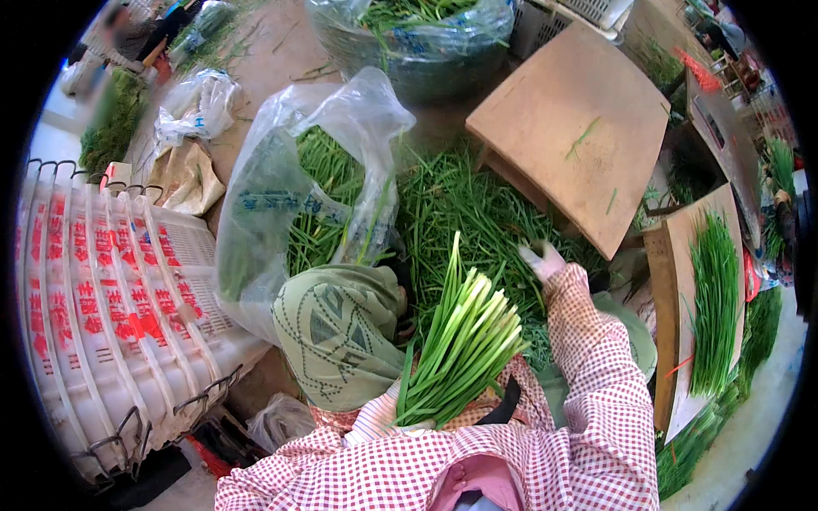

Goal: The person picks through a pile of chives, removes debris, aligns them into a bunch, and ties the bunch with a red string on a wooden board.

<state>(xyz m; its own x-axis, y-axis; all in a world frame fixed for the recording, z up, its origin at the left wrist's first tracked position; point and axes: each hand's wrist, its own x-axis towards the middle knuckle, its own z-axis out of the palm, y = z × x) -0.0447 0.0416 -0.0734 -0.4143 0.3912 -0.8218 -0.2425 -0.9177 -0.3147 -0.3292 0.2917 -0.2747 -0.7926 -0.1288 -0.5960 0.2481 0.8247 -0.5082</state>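
Fingers of the right hand [544, 261] are held at the leaf heap [460, 204], those of the left hand [377, 415] hidden behind the green bunch [464, 349]; whether either set is closed cannot be told. Close before the body, the bunch is judged light, springy, easily bruised, best gripped loosely mid-stem. The right forearm [581, 332] is stretched forward.

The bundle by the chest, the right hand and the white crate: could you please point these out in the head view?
Bundle [461, 347], head view: middle of its stalks.
Right hand [544, 261], head view: middle of the hand.
White crate [111, 353], head view: its ribbed side.
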